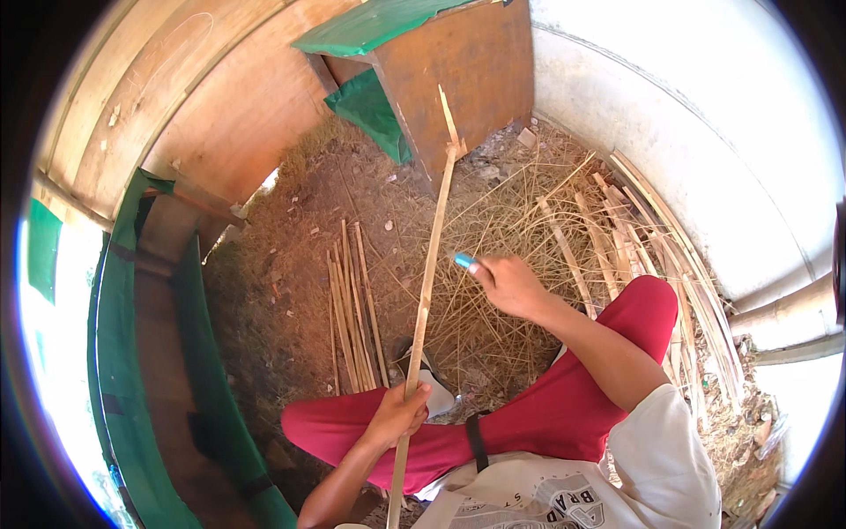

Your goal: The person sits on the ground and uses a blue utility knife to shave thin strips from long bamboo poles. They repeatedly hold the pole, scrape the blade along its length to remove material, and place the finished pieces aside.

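Note:
My left hand (pixel 398 413) is closed around a long pale bamboo strip (pixel 432 256), gripping it near its lower part. The strip slants up and away from my lap, and its far end, by the brown wooden box, looks split into a thin sliver. To the right of the strip and apart from it, my right hand (pixel 511 286) is closed on a small blue-handled tool (pixel 463 260). The tool points left toward the strip; its tip is too blurred to make out.
Several cut strips (pixel 352 300) lie on the dirt ahead of my left knee. Thin shavings (pixel 493 229) cover the ground ahead, with longer bamboo pieces (pixel 634 238) at the right. A wooden box (pixel 467 79) with green sheeting stands ahead; a green-covered frame (pixel 176 353) stands left.

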A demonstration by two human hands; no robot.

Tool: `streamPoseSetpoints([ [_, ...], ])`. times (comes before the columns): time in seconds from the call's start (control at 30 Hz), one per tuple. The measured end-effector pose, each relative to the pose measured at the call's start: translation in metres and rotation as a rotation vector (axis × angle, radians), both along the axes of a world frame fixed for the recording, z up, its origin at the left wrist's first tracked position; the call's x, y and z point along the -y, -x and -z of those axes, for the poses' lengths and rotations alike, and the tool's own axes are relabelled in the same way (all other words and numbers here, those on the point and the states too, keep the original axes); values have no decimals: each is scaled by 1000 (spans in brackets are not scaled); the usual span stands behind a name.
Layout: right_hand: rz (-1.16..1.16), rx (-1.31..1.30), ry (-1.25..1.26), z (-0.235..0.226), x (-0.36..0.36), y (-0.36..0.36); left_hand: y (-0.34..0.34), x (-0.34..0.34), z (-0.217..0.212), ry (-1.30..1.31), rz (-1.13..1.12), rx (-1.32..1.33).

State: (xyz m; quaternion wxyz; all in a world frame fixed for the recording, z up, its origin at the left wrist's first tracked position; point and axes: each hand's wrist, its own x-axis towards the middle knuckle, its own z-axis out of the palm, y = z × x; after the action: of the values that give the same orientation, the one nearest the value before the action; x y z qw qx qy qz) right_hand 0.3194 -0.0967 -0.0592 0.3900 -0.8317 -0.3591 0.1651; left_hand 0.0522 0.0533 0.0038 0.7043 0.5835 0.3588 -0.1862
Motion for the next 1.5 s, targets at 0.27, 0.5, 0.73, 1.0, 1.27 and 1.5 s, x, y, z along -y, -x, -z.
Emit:
streamPoseSetpoints([
  [0.27,-89,210,-155,-4,-1,21,-15,4,24,-539,202,67],
  [0.5,-84,218,-89,-12,-1,21,-15,0,25,-803,281,198],
  [0.73,-103,260,23,-12,-5,17,-13,6,-3,-894,352,53],
  [1.0,-89,285,-9,9,-15,24,-8,14,-20,-807,404,-19],
  [1.27,-101,185,89,0,-18,27,2,14,-9,-849,374,15],
  [1.5,-84,195,87,5,-19,24,-1,17,-11,-839,339,-1],
])
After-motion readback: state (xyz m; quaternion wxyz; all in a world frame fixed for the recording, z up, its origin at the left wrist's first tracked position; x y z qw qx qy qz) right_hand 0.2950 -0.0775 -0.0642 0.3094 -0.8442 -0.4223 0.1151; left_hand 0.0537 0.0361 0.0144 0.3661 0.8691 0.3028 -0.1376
